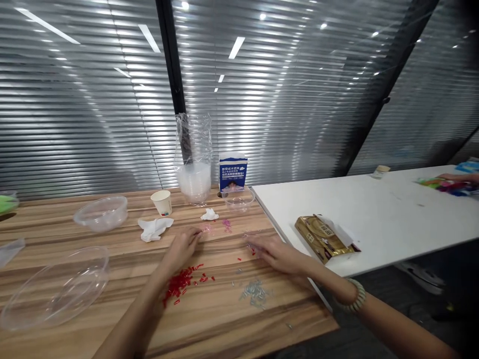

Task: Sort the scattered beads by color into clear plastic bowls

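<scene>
My left hand [185, 244] rests low over the wooden table with its fingers bent and drawn together beside a few pink beads [208, 228]. Whatever its fingertips may hold is too small to make out. Stretched over the table on the right, my right hand [275, 253] has its fingers apart, close to a couple of loose red beads [239, 259]. A heap of red tube beads [180, 283] lies beside my left forearm. Pale grey-blue beads [255, 293] form another heap nearer me. Beyond the hands is a small cluster of purple-pink beads [226, 225].
Clear plastic bowl [101, 213], clear lid [56, 289], paper cup [162, 203], crumpled tissues [155, 228], bagged white tub [194, 182], blue carton [233, 174] and shallow clear container [239, 199] surround the workspace. A gold tissue pack [324, 237] lies on the white table; another person's hand [454, 177] is far right.
</scene>
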Motion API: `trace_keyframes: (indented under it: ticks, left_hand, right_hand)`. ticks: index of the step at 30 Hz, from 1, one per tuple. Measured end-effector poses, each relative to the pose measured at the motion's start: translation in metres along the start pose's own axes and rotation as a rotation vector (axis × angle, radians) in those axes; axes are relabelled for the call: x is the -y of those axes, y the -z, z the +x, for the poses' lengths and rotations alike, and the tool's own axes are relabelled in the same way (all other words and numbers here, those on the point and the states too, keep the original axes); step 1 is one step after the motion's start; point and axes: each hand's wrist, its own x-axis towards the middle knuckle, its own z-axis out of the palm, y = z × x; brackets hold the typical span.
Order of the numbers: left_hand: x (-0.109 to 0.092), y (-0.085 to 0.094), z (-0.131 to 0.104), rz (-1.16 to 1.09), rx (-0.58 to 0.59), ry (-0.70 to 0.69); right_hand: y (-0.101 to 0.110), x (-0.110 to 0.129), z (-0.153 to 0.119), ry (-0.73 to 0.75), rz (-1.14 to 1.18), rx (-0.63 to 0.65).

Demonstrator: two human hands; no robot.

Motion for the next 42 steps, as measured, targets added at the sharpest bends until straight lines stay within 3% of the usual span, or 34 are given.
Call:
trace_keyframes:
  ticks: [6,10,14,21,26,30,33,39,42]
  left_hand:
    - [-0.011,-0.014,0.014,0.103,0.063,-0.096]
    - [-0.010,-0.018,0.037,0.183,0.133,-0.140]
    - [-0.006,-0.028,0.051,0.258,0.127,-0.122]
    - [-0.002,-0.042,0.051,0.333,0.125,-0.132]
    - [-0.021,-0.040,0.046,0.342,0.136,-0.203]
    - [-0.047,-0.034,0.026,0.334,0.144,-0.301]
    - [-0.056,-0.026,-0.003,0.326,0.139,-0.363]
    - [-0.039,0.002,-0.076,0.363,0.065,-0.307]
    - [-0.032,0.017,-0.097,0.395,0.040,-0.299]
  right_hand:
    - [-0.012,0.022,-0.014,0.060,-0.158,0.044]
    - [-0.019,0.031,-0.011,0.155,-0.210,0.078]
    - [-0.025,0.036,-0.011,0.210,-0.229,0.068]
    - [-0.030,0.029,-0.015,0.241,-0.252,0.045]
    - [-0.033,0.025,-0.014,0.228,-0.256,0.008]
    - [-0.036,0.025,-0.008,0.217,-0.302,-0.023]
    - [-0.039,0.033,-0.001,0.233,-0.323,-0.060]
    - [-0.047,0.064,0.020,0.376,-0.267,-0.053]
    - [-0.050,0.077,0.026,0.441,-0.193,0.000]
